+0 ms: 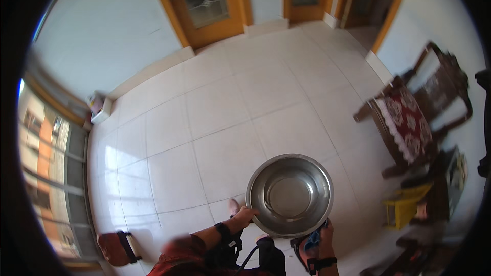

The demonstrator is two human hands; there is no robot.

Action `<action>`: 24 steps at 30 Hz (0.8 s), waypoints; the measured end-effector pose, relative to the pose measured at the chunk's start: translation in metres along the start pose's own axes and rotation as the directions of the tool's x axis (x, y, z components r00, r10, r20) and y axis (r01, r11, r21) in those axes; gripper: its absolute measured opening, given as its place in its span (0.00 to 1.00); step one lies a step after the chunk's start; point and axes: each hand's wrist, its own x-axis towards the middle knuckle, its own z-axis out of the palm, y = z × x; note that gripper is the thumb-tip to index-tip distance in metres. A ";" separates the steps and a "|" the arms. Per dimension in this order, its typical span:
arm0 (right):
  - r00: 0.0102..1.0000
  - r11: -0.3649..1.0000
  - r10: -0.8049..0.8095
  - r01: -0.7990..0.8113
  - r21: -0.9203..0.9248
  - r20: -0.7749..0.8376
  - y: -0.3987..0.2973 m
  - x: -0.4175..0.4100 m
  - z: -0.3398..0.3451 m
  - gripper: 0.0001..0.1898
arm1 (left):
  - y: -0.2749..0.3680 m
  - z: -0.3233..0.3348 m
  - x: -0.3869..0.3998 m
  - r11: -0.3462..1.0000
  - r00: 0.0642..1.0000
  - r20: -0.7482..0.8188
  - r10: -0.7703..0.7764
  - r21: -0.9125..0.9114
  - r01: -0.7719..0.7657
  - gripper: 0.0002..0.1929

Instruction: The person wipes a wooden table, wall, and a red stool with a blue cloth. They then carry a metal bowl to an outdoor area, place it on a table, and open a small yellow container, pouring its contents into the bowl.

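A round stainless steel basin [289, 196] is held out in front of me above the tiled floor, and its visible inside holds nothing. My left hand [245, 216] grips the left side of its rim, thumb on top. At the lower right of the rim is my right hand [326, 234], closed around a blue cloth [313, 239] beside the basin; whether it also touches the rim I cannot tell. Black straps circle both wrists. Below the basin show my feet and dark trousers.
A carved wooden chair [408, 122] with a red patterned cushion stands at right, a yellow stool [401, 211] below it. A brown stool [115, 248] is at lower left. A white box [102, 112] sits by the window. Wooden doors [203, 4] line the far wall.
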 end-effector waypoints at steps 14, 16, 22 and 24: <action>0.691 0.961 -0.062 -0.152 0.229 0.720 -0.182 -0.073 0.362 0.26 | 0.082 -0.245 -0.197 0.712 0.835 -0.545 -0.073 -0.615 -0.339 0.12; 0.642 0.986 -0.061 -0.081 0.148 0.764 -0.196 -0.092 0.431 0.26 | 0.082 -0.297 -0.224 0.689 0.804 -0.584 -0.110 -0.627 -0.362 0.12; 0.426 0.970 0.242 -0.120 -0.210 0.872 -0.239 -0.140 0.605 0.17 | 0.071 -0.412 -0.286 0.582 0.653 -0.716 -0.246 -0.648 -0.491 0.14; 0.370 0.939 0.344 -0.107 -0.328 0.863 -0.250 -0.153 0.666 0.13 | 0.062 -0.450 -0.298 0.548 0.597 -0.753 -0.277 -0.634 -0.546 0.14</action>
